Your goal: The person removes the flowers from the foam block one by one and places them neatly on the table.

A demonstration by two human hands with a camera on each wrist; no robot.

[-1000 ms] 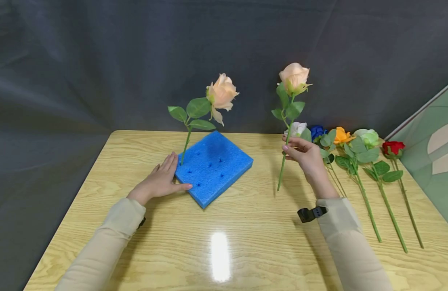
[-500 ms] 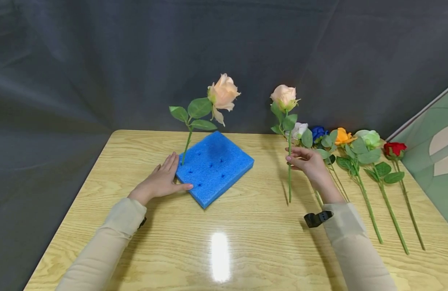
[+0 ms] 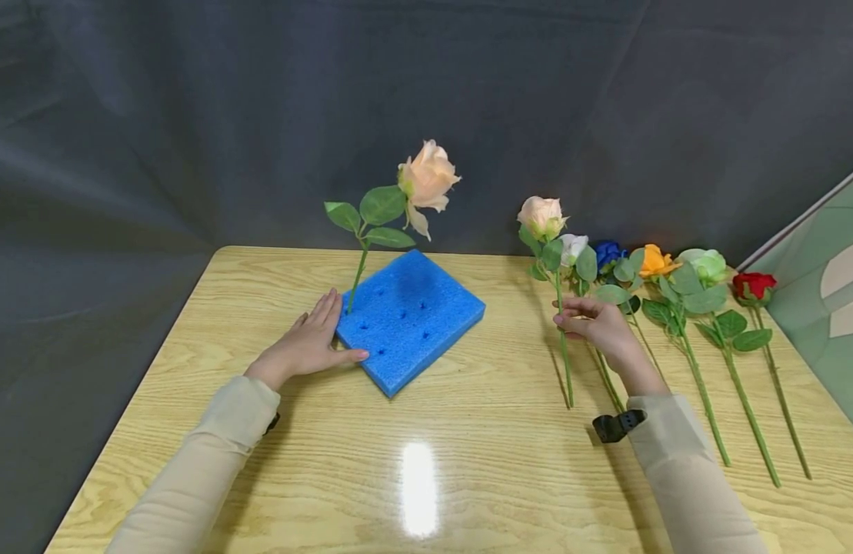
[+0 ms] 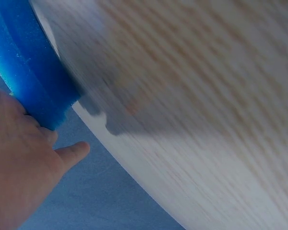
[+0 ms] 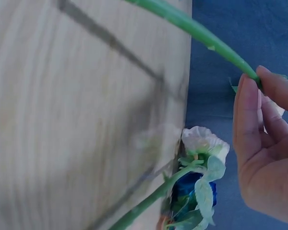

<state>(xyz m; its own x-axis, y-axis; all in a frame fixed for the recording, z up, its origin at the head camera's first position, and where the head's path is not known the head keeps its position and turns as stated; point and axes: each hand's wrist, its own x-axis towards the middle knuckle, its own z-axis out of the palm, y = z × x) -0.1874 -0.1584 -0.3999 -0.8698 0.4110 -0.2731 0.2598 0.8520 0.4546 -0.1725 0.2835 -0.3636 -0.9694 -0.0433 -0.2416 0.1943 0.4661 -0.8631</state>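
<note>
My left hand (image 3: pixel 304 346) rests with straight fingers against the left edge of a blue foam block (image 3: pixel 426 300), thumb at its front edge. Several small holes dot the block's top. One peach artificial rose (image 3: pixel 429 181) stands in the hole near the left corner, leaning right. With thumb and fingertips my right hand (image 3: pixel 595 327) pinches the green stem of a second peach rose (image 3: pixel 542 219), bloom up and stem slanting down toward the table. In the right wrist view that green stem (image 5: pixel 197 31) runs from the fingertips to the upper left.
To the right lie a white rose (image 3: pixel 573 248), a blue rose (image 3: pixel 608 252), an orange rose (image 3: pixel 656 261), a pale green rose (image 3: pixel 704 265) and a red rose (image 3: pixel 754 286), stems toward the front. A dark cloth (image 3: pixel 260 115) hangs behind the wooden table (image 3: pixel 329 469).
My right hand has come down and slightly right with the peach rose, whose bloom is now lower, beside the white rose. My left hand has stayed on the foam block.
</note>
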